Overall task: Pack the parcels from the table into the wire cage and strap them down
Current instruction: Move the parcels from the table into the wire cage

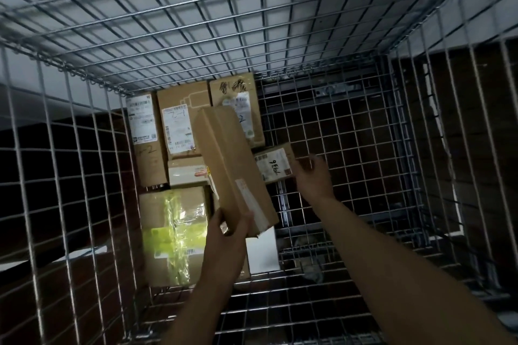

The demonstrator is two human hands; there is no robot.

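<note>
I look down into the wire cage (350, 134). My left hand (228, 232) grips the near end of a long brown cardboard parcel (229, 165), held tilted above the parcels on the cage floor. My right hand (312, 176) holds the right edge of a small labelled parcel (273, 162) just right of the long one. Below lie several packed parcels: a box wrapped in yellow tape (173, 232), a box marked "2-1" (179, 123), a tall narrow box (145, 137) and a scribbled box (238, 98).
The packed parcels fill the left half of the cage floor. The right half of the floor (350, 204) is bare mesh over a dark ground. Mesh walls rise on all sides, with the back wall (224, 22) in front of me. A white item (263, 249) lies under the long parcel's near end.
</note>
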